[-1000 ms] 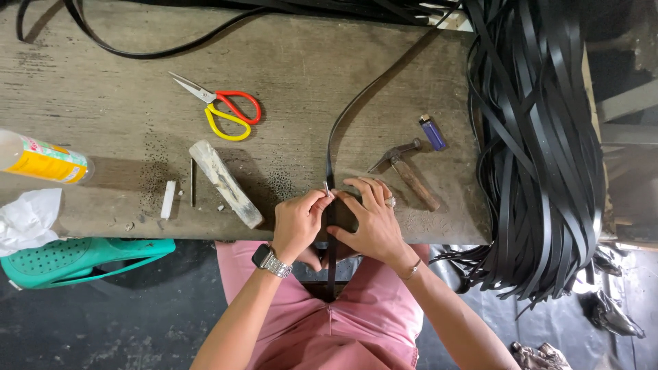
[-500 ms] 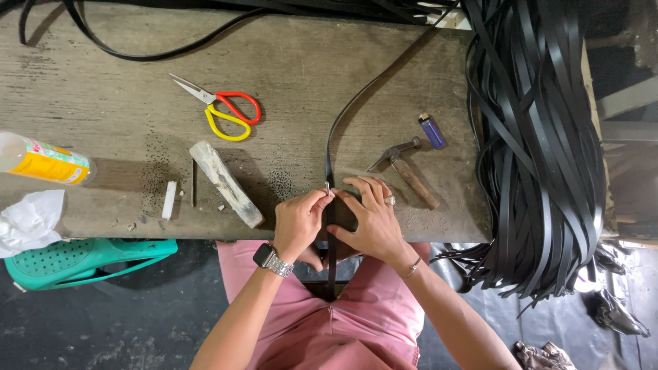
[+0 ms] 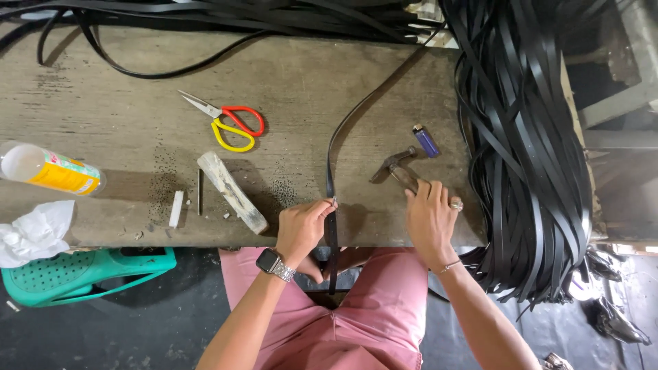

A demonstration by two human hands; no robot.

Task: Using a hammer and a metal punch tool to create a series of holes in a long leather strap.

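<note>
A long black strap (image 3: 330, 164) curves across the wooden table (image 3: 288, 82) and hangs over its front edge. My left hand (image 3: 301, 229) pinches the strap at that edge, and a small metal piece shows at my fingertips. My right hand (image 3: 432, 219) lies to the right of the strap. Its fingers are over the handle of a hammer (image 3: 396, 164), whose head points toward the strap.
A blue lighter (image 3: 425, 140) lies just beyond the hammer. Red and yellow scissors (image 3: 232, 125), a worn wooden stick (image 3: 232, 192), a yellow bottle (image 3: 51, 170) and white tissue (image 3: 34, 233) sit to the left. A heap of black straps (image 3: 528, 137) hangs at the right. A green plastic stool (image 3: 82, 270) stands below.
My right hand has left the strap and moved right onto the hammer's handle. My left hand stays on the strap at the table's edge.
</note>
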